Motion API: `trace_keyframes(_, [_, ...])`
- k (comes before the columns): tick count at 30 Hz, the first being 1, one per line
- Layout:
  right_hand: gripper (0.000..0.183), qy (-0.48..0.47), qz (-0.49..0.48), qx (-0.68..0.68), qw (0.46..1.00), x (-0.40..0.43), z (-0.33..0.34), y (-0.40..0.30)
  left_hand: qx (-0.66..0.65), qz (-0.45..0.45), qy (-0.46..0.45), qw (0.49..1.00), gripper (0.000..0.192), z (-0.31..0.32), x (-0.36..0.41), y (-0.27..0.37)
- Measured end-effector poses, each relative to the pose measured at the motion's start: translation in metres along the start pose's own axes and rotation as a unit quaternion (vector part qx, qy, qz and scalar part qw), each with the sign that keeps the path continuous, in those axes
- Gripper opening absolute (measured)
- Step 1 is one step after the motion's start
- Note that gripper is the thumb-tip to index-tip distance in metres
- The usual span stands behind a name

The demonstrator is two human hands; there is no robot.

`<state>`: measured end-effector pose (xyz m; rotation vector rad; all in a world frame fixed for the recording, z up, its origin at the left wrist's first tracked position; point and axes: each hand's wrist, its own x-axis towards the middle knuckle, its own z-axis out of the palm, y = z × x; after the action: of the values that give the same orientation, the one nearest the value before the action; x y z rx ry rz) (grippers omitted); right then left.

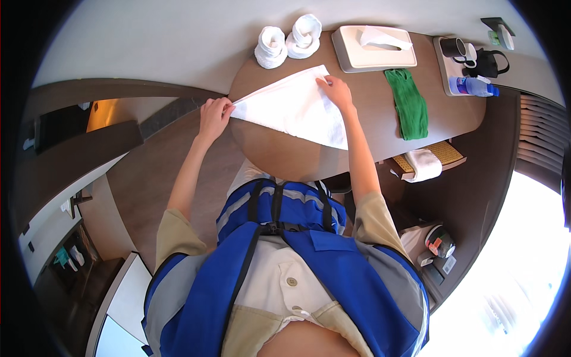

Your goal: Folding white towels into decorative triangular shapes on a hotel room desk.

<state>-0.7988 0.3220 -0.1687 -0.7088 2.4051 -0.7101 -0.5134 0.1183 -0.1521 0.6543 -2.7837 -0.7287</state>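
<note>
A white towel (287,107), folded into a triangle, lies on the brown table with its narrow point to the left. My left hand (215,114) pinches that point between thumb and fingers, just past the table's rounded edge. At the towel's right side, my right hand (337,93) has its thumb and curled fingers on the upper edge, below the top corner. My right forearm covers part of the towel's right end. Behind it stand two white rolled towels (271,47) (304,36), each twisted into an upright shape.
A tissue box (374,56) and a green cloth (407,105) lie to the right on the table (294,156). Farther right, a tray (441,67) carries mugs, a black kettle-like item and a water bottle (473,86). A white cloth (423,165) drapes over an open drawer (446,156).
</note>
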Motion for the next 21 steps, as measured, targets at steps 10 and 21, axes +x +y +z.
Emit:
trace_keyframes(10, [0.044, 0.026, 0.080, 0.011, 0.996, -0.009, 0.002, -0.006, 0.072, -0.026, 0.003, 0.997, 0.011, 0.005, 0.003, 0.007])
trace_keyframes(21, [0.028, 0.123, -0.062, -0.031, 0.990, -0.040, 0.009, -0.015, 0.132, 0.081, 0.014, 0.988, 0.018, 0.012, -0.001, 0.044])
